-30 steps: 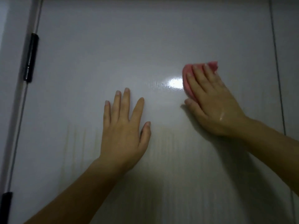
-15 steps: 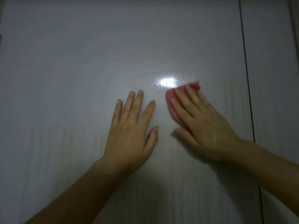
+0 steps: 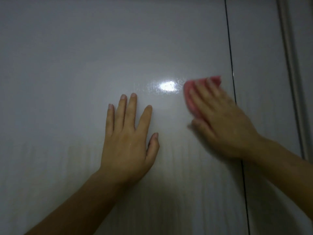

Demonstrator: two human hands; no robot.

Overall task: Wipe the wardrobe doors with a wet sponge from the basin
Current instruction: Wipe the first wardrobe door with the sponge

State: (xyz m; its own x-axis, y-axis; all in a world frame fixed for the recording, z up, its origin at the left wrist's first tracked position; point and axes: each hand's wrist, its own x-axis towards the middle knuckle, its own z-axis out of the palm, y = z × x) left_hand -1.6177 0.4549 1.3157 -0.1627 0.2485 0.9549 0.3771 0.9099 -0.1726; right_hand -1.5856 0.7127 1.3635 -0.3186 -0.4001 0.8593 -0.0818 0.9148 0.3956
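Observation:
A glossy white wardrobe door (image 3: 84, 73) fills the view, with a bright light glare near its middle. My left hand (image 3: 128, 138) lies flat on it, fingers straight and spread. My right hand (image 3: 220, 122), blurred by motion, presses a pink sponge (image 3: 191, 97) against the door with straight fingers. The sponge sits just left of the dark gap (image 3: 230, 48) between this door and the neighbouring door (image 3: 257, 65). Most of the sponge is hidden under my fingers.
Faint vertical streaks mark the lower part of the door. A grey frame strip (image 3: 291, 65) runs down the far right edge, past the neighbouring door.
My right hand with the sponge moved left and down, then swept back to the right towards the door gap. The view shifted right, so the hinges at the left went out of sight.

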